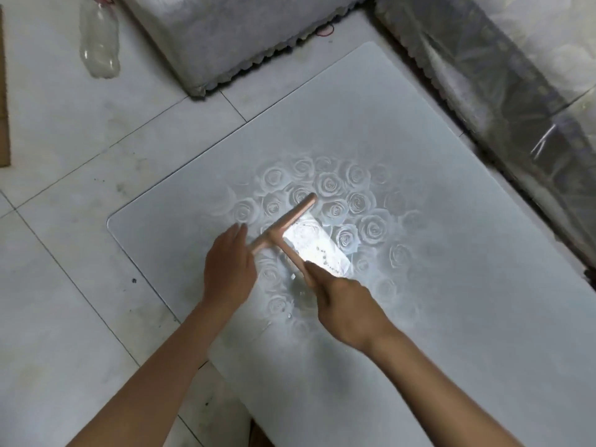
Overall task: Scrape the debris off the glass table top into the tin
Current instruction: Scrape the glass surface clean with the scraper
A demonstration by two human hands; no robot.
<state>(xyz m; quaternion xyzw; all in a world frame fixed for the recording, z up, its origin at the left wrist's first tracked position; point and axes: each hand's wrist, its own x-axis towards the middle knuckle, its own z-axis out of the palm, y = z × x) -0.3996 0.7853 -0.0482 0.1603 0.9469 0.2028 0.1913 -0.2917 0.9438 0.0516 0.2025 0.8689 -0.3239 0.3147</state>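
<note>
Glass printed with pale roses forms the glass table top (pixel 419 156), which lies flat on the tiled floor (pixel 64 124). A pinkish T-shaped tool (pixel 283 224) rests on its middle. The right hand (pixel 348 308) grips the stem, fingers (pixel 311 269) curled round it. The left hand (pixel 229 262) lies against the crossbar's near end, fingers (pixel 237 235) straight and pressed together, thumb hidden. Beside the stem shines a bright rectangle (pixel 306 237); whether tin or glare I cannot tell. It is flecked with debris (pixel 323 253), and more bits lie just left of the right hand. A clear plastic bottle (pixel 100 37) lies on the floor, well apart.
</note>
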